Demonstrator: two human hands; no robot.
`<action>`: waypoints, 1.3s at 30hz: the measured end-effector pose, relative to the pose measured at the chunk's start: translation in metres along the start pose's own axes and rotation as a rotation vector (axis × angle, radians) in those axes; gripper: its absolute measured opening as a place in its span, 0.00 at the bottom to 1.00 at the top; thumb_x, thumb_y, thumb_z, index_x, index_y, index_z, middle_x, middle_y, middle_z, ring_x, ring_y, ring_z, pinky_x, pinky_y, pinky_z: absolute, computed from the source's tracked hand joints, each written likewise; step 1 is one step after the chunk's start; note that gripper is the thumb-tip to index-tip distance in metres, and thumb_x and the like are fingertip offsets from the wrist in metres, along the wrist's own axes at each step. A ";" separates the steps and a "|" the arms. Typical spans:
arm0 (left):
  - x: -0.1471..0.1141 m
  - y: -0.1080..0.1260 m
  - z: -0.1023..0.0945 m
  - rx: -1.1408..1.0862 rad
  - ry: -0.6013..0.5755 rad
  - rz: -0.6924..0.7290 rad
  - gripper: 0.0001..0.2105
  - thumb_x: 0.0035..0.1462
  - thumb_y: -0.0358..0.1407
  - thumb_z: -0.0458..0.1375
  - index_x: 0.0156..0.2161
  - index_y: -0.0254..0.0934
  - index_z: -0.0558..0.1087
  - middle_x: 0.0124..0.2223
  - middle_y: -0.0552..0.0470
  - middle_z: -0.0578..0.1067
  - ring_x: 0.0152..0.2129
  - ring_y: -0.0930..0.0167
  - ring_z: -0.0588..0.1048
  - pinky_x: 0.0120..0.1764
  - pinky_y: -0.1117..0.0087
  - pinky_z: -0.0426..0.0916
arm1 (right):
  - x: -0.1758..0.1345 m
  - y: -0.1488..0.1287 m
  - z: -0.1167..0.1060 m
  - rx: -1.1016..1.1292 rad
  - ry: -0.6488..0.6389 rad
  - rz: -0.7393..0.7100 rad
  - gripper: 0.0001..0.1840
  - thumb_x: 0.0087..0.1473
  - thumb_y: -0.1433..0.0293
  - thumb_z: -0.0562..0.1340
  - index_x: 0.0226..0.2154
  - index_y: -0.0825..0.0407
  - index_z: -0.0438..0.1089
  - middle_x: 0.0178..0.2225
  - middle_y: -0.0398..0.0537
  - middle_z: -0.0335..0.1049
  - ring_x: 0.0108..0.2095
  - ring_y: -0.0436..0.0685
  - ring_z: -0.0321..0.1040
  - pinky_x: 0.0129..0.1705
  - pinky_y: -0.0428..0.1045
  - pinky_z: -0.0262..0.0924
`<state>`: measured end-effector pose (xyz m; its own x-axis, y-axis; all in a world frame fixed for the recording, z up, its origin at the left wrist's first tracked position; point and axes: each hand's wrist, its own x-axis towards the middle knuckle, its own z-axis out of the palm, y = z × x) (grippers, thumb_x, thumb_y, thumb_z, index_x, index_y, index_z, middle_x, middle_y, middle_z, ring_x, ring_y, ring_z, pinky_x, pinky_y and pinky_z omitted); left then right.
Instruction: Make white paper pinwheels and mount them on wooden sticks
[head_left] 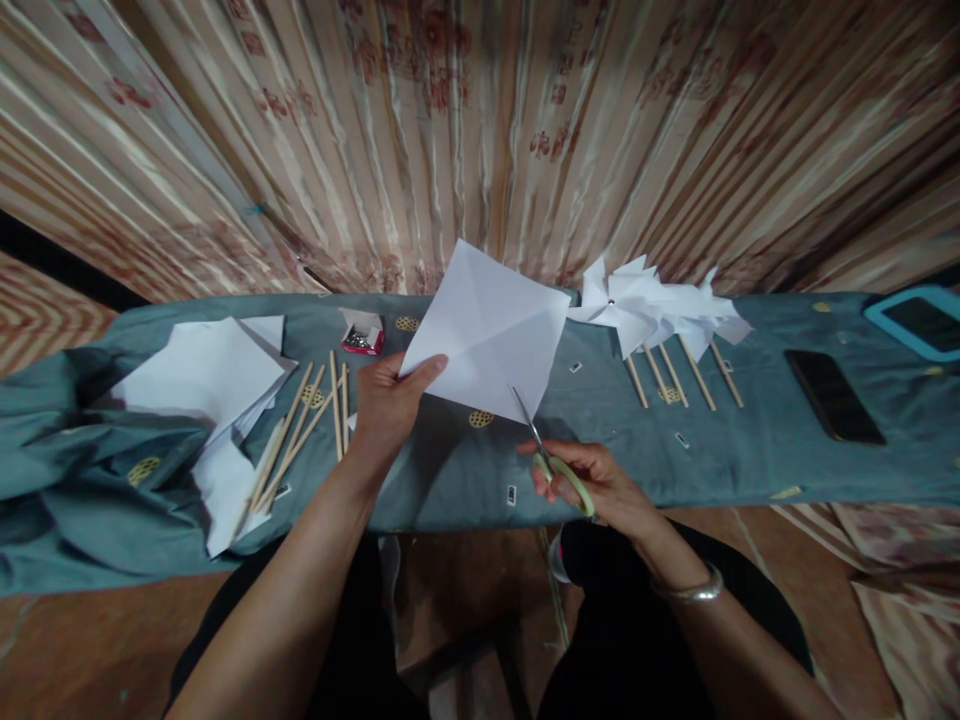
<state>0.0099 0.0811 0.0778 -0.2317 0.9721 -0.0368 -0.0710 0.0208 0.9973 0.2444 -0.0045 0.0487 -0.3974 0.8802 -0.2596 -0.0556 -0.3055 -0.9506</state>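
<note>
My left hand (394, 400) pinches the left corner of a white square sheet of paper (499, 330), which is held up above the cloth and shows faint crease lines. In my right hand (592, 485) is a pair of scissors (559, 468) with pale green handles. Their blades point up and left, reaching the paper's lower edge near its bottom right corner. Whether the blades have cut into the sheet, I cannot tell. Several white paper pinwheels (637, 300) on wooden sticks lie overlapping to the right of the sheet.
A stack of white paper (202, 375) lies at the left, beside several wooden sticks (300, 440). Behind them sits a small red box of pins (362, 332). A dark phone (834, 397) and a blue-framed object (919, 320) are at the right. A patterned curtain (465, 130) hangs behind.
</note>
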 end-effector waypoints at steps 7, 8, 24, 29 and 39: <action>0.001 0.000 -0.001 0.013 0.008 0.012 0.12 0.40 0.42 0.70 0.29 0.37 0.81 0.29 0.51 0.80 0.30 0.64 0.78 0.33 0.64 0.74 | 0.001 0.002 0.001 0.005 0.035 0.025 0.28 0.45 0.56 0.72 0.46 0.53 0.75 0.24 0.40 0.67 0.23 0.46 0.60 0.26 0.43 0.57; 0.001 0.000 -0.001 0.014 0.004 0.012 0.12 0.40 0.42 0.70 0.30 0.37 0.81 0.30 0.51 0.80 0.29 0.64 0.78 0.33 0.64 0.74 | 0.001 0.002 0.002 0.008 0.040 0.031 0.28 0.44 0.56 0.72 0.46 0.53 0.75 0.24 0.40 0.67 0.23 0.45 0.60 0.26 0.43 0.57; -0.002 -0.002 -0.001 0.011 -0.026 -0.007 0.13 0.42 0.41 0.69 0.32 0.35 0.81 0.30 0.51 0.81 0.27 0.66 0.77 0.33 0.66 0.74 | 0.003 0.006 0.001 -0.015 0.064 0.022 0.27 0.43 0.59 0.73 0.46 0.52 0.76 0.23 0.40 0.69 0.22 0.46 0.60 0.25 0.44 0.58; -0.003 -0.006 0.001 0.003 -0.055 -0.038 0.13 0.41 0.41 0.70 0.31 0.35 0.81 0.29 0.51 0.80 0.26 0.67 0.77 0.32 0.66 0.74 | 0.005 0.006 0.003 -0.021 0.071 -0.006 0.28 0.43 0.56 0.73 0.45 0.53 0.75 0.23 0.40 0.68 0.22 0.46 0.59 0.25 0.44 0.56; -0.002 -0.007 0.000 0.001 -0.043 -0.043 0.13 0.40 0.42 0.70 0.32 0.36 0.81 0.30 0.52 0.80 0.27 0.66 0.78 0.35 0.65 0.75 | 0.006 0.005 0.006 0.015 0.123 0.027 0.28 0.40 0.57 0.74 0.43 0.53 0.76 0.21 0.40 0.70 0.20 0.45 0.61 0.25 0.44 0.60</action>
<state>0.0105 0.0785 0.0709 -0.1865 0.9795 -0.0767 -0.0786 0.0629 0.9949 0.2360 -0.0026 0.0435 -0.2833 0.9092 -0.3052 -0.0605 -0.3346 -0.9404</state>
